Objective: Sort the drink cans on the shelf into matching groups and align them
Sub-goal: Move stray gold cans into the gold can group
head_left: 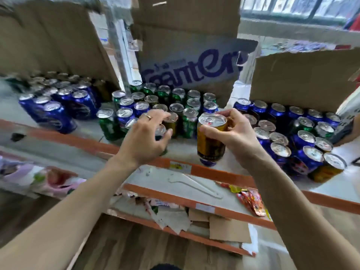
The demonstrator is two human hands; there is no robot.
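Many drink cans stand on a white shelf (pixel 181 149) with an orange front edge. A blue group (pixel 58 106) fills the left, a mixed green, blue and gold cluster (pixel 167 102) the middle, and mostly blue cans (pixel 292 133) the right. My right hand (pixel 235 131) grips a gold can (pixel 211 137) by its upper rim, lifted above the shelf's front edge. My left hand (pixel 146 137) curls around a can (pixel 160 133) at the front of the middle cluster, which it mostly hides.
Brown cardboard boxes (pixel 303 78) stand behind the cans, one with purple lettering (pixel 192 69). A lower shelf (pixel 175 193) holds a snack packet (pixel 251 201), torn cardboard and paper. Another person's arm (pixel 348 131) shows at the far right edge.
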